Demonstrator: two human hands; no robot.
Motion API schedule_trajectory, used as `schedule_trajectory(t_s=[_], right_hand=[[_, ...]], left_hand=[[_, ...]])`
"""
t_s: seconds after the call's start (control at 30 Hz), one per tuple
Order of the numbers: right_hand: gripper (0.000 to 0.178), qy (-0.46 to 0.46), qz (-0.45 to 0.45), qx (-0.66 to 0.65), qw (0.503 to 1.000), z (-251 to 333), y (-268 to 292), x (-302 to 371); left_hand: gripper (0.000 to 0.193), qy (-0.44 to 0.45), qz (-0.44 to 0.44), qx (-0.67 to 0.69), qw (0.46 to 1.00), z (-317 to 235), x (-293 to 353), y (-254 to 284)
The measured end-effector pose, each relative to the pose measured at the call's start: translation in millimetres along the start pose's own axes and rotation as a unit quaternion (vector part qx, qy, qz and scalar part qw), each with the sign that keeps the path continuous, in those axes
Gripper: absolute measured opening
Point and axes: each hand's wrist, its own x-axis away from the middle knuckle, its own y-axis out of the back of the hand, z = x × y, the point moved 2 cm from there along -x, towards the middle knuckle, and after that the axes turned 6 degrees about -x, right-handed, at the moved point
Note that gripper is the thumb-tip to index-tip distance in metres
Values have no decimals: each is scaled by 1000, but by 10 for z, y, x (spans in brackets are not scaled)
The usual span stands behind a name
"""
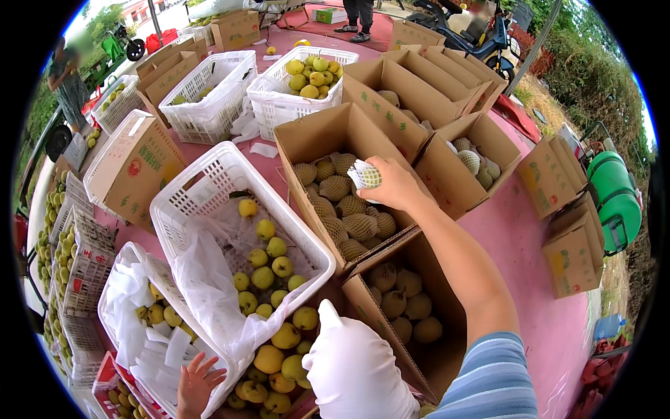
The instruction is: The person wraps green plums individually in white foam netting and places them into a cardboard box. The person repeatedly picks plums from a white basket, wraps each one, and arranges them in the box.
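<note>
My right hand [391, 183] grips a yellow-green pear in a white foam net [366, 176], above an open cardboard box [300, 136]. Several netted pears [336, 187] lie inside that box. At the lower left, my left hand [199, 384] has its fingers spread and nothing in them, by a white crate [112, 293] with white foam nets [171, 349] and some pears. Between the two hands stands a tilted white crate [241, 157], its plastic liner pulled aside and bare pears [262, 277] inside. More bare pears [269, 359] sit below it.
A white cloth shape [356, 363] covers part of the lower middle. Another box [363, 293] of pears stands nearest my right arm. Boxes [481, 150] and crates [279, 105] stand farther back on the pink floor covering [537, 293]. People are at the far edge; a green tank [614, 202] is right.
</note>
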Motion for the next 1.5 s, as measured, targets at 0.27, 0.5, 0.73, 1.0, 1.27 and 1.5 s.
schedule_trajectory(t_s=[0.27,0.5,0.73,1.0,1.27,1.5], right_hand=[[66,-127,111,57,984,-328,-828,-746],[91,-96,16,-34,995,-95,-1186,-1233],[15,217,-141,-256,932,1589,-802,-967],[13,468,240,-233,818,3348,-2126,141],[31,420,438,-111,787,4140,-4088,1629],[19,316,455,-145,820,4135,-4285,2133]], left_hand=[[63,57,-5,105,993,326,-83,466],[58,22,-88,56,994,-32,-108,199],[43,-29,-231,93,968,-489,4,207],[29,-230,-368,223,873,-905,402,714],[25,-277,-395,284,829,-1033,664,833],[28,-296,-417,296,807,-1119,864,827]])
